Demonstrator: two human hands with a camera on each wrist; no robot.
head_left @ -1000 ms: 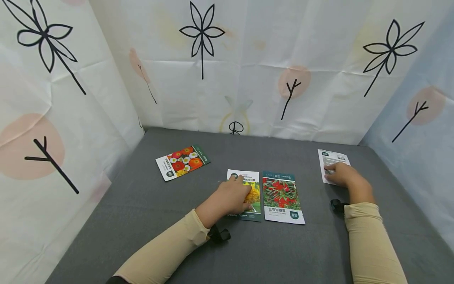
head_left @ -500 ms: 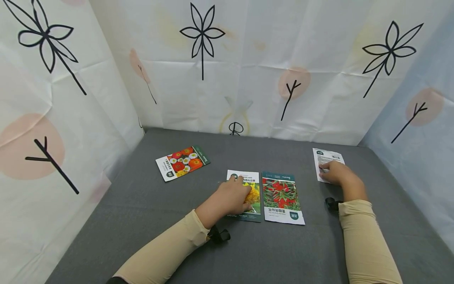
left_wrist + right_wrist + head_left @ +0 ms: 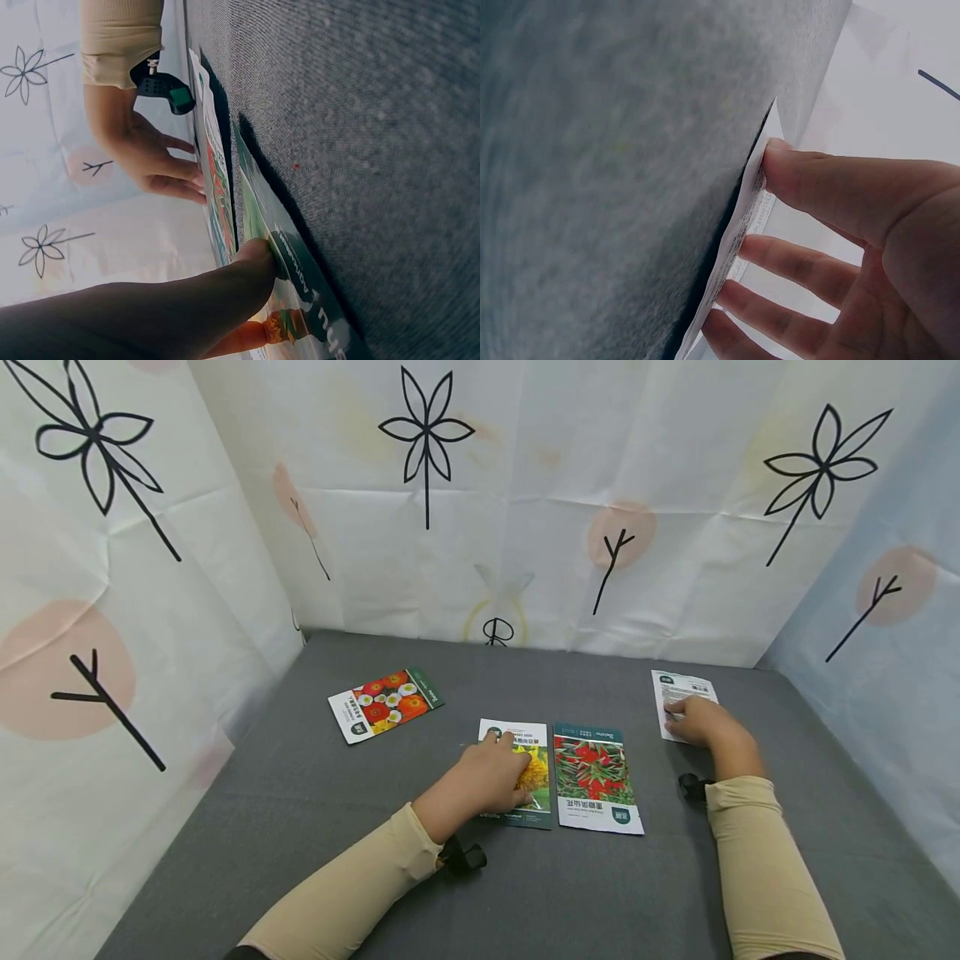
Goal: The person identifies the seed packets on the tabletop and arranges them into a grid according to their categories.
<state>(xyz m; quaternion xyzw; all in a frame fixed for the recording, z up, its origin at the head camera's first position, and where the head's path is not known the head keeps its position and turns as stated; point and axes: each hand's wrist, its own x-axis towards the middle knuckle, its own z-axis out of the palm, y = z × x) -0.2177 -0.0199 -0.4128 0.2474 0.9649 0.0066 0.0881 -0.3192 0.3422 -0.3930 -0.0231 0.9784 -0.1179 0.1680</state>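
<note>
In the head view my left hand [image 3: 480, 777] rests on a seed packet with a yellow flower picture [image 3: 534, 770], covering its left part. The left wrist view shows the thumb [image 3: 256, 262] pressing its surface. A seed packet with red flowers [image 3: 596, 768] lies just right of it. Farther right, my right hand [image 3: 708, 727] touches a seed packet with its printed white side up [image 3: 678, 685]. In the right wrist view, thumb and fingertips lie spread on that white packet [image 3: 742, 206], which looks flat on the cloth.
A seed packet with orange and white flowers [image 3: 387, 703] lies tilted at the back left. Grey cloth [image 3: 600, 893] covers the table. White printed curtains [image 3: 525, 527] stand along its back and sides. Each wrist wears a black camera.
My right hand has slid the white-sided packet leftward and slightly away across the cloth. The left hand and the other packets have stayed in place.
</note>
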